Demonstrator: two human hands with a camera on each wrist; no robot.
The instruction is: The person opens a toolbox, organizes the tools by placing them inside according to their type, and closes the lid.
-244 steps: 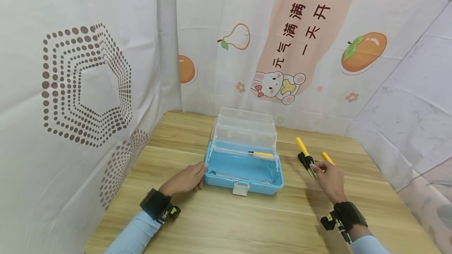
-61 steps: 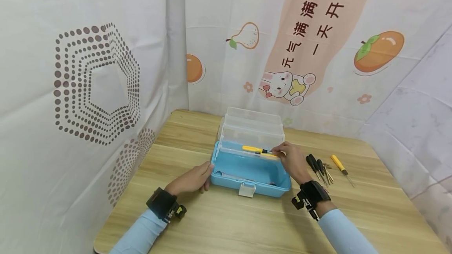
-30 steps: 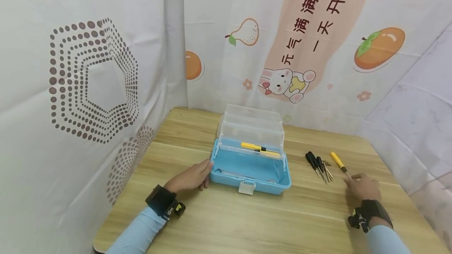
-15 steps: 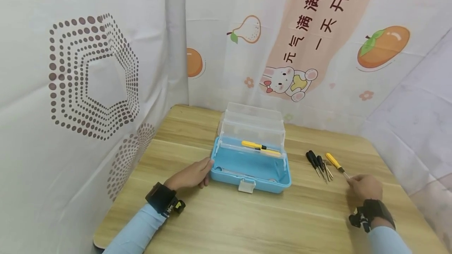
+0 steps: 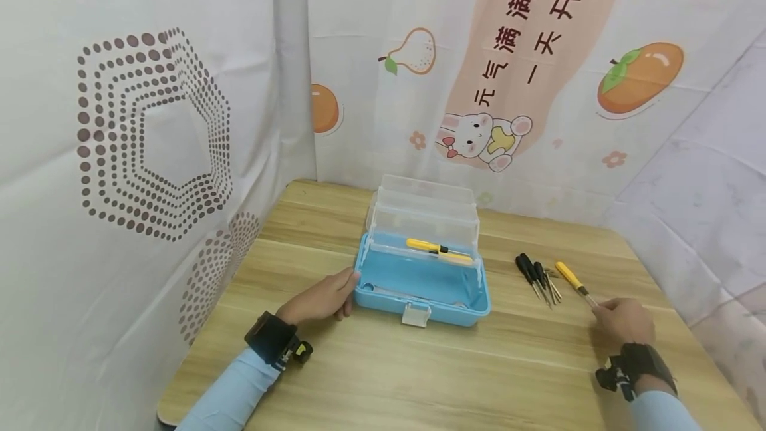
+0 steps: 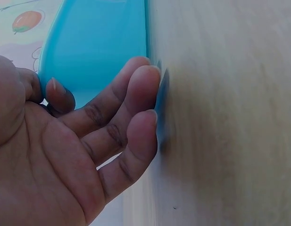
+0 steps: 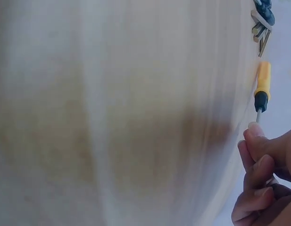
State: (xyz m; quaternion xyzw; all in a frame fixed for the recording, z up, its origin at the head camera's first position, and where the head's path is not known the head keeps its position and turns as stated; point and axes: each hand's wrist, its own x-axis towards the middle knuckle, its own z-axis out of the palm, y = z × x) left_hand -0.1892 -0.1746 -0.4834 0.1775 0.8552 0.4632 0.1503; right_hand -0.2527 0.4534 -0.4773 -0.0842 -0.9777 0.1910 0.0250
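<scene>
1. Black-handled screwdrivers (image 5: 526, 270) lie between the blue toolbox (image 5: 380, 301) and the right hand (image 5: 625, 321).
2. The left hand (image 5: 320, 298) holds the toolbox's left end.
3. Right of those, the right hand pinches a yellow-handled screwdriver (image 5: 576, 284) by its thin shaft.

The head view is bright and evenly lit, the white curtain (image 5: 359, 12) pale but crisp in its print; a soft-edged shadow lies on the table (image 5: 383, 378) by the right wrist; both wrist views are dimmer and cooler; in the left one a blurry shadow falls beside the left grip (image 6: 84, 141); in the right one the table is smeared out of focus, its edge bowed.
</scene>
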